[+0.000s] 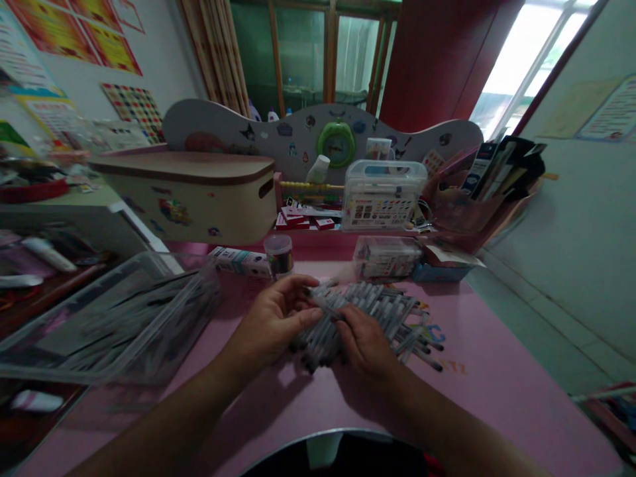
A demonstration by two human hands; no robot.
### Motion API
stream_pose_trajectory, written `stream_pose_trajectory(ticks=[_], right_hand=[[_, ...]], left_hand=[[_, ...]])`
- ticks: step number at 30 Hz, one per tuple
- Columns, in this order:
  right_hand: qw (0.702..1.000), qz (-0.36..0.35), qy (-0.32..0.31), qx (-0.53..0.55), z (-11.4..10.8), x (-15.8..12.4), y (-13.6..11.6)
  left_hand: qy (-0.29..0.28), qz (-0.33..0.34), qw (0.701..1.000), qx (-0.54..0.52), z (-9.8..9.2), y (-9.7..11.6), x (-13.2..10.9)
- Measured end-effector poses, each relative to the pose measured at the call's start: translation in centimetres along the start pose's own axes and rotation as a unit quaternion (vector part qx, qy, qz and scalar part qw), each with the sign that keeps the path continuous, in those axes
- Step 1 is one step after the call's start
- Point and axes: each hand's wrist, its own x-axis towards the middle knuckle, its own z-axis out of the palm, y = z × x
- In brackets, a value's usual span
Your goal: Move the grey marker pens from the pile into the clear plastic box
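Between my two hands, above a heap of pens, is a clear-barrelled pen (326, 306). My left hand (278, 315) pinches its far left end between thumb and fingers. My right hand (365, 341) has its fingertips closed on the other end. Beneath and behind them lies the pile of pens (382, 305), clear barrels with dark ends, spread across the pink desk (477, 397). On the left, a clear plastic bin (183, 318) holds many more thin pens or refills; blur hides which.
A clear cup (279, 255) and a long carton (243, 262) stand behind my left hand. Farther back are a lidded cream box (199, 199), a clear carry case (385, 195), a pencil box (387, 257) and a green clock (336, 144). A pen holder (472, 205) is at right.
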Motion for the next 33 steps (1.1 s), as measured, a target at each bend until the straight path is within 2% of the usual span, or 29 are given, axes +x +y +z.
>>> stream_pose_trajectory(ticks=[2, 5, 10, 13, 19, 26, 28, 31, 33], right_hand=[[0.996, 0.032, -0.008, 0.08, -0.2, 0.1, -0.4], [0.98, 0.072, -0.034, 0.184, -0.3, 0.2, -0.9], [0.939, 0.142, -0.063, 0.307, 0.2, 0.3, -0.9], [0.919, 0.161, -0.064, 0.354, 0.7, 0.3, -0.5], [0.854, 0.187, -0.061, 0.482, 2.0, 0.0, 0.2], [0.81, 0.222, -0.068, 0.539, 2.4, -0.1, 0.1], [0.813, 0.229, -0.073, 0.531, 2.3, -0.2, 0.1], [0.835, 0.229, -0.082, 0.494, 2.1, -0.2, 0.3], [0.83, 0.221, -0.088, 0.504, 2.2, -0.3, 0.5]], left_hand=[[-0.01, -0.041, 0.995, -0.091, 1.0, -1.1, 0.2], [-0.013, -0.079, 0.987, -0.139, 2.8, -3.2, -0.1], [0.053, -0.082, 0.971, -0.218, 4.8, -5.3, -0.6], [0.077, -0.07, 0.967, -0.234, 5.2, -5.5, -0.5], [0.069, -0.062, 0.972, -0.215, 5.2, -5.4, -0.4], [0.073, -0.034, 0.983, -0.168, 5.0, -4.9, -0.5], [0.071, -0.036, 0.983, -0.162, 4.9, -5.1, -0.5], [0.065, -0.047, 0.983, -0.165, 4.9, -5.5, -0.5], [0.059, -0.054, 0.981, -0.178, 4.9, -5.6, -0.5]])
